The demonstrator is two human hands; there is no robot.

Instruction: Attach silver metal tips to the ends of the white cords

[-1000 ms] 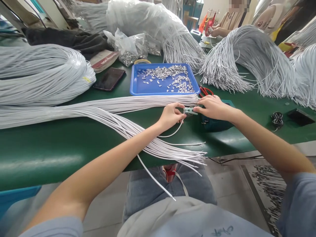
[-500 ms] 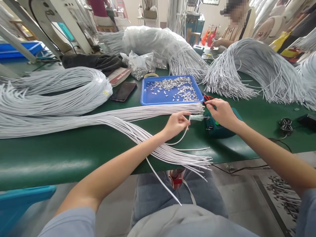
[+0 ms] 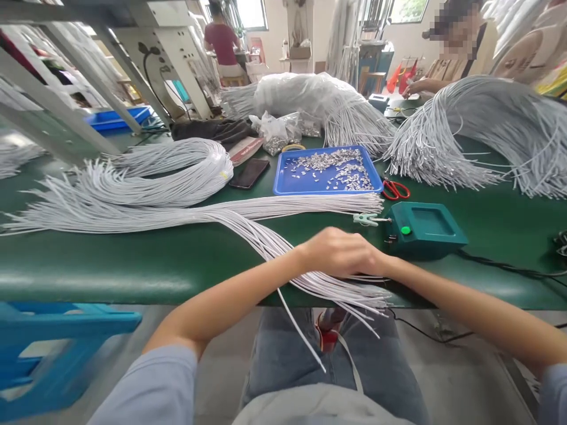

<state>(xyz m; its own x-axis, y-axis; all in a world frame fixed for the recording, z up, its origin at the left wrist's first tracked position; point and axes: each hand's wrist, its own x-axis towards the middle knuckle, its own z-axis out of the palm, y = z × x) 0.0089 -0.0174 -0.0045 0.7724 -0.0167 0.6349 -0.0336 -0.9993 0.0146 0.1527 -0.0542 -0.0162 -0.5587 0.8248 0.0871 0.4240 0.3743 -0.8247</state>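
My left hand (image 3: 332,251) is closed in a curl above the loose white cables (image 3: 283,257), slightly blurred. My right hand (image 3: 374,260) meets it from the right, its fingers mostly hidden behind the left. Whatever lies between them does not show. Just behind the hands is a green box device (image 3: 432,227) with a round green button. A pale green clip (image 3: 367,219) sticks out from its left side. A straight bundle of white cables (image 3: 310,205) lies behind my left hand. Some cable ends fan out below my hands, and one hangs over the table edge.
A blue tray (image 3: 283,190) of small metal pieces stands behind the cables, with red-handled scissors (image 3: 396,189) at its right. A phone (image 3: 250,173), bagged parts (image 3: 277,133) and large grey cable coils (image 3: 177,171) lie around. A person (image 3: 460,53) sits across the table.
Both hands have come away from the clip and device and joined nearer the front edge. The clip now sits free of my left hand. The camera view has shifted left.
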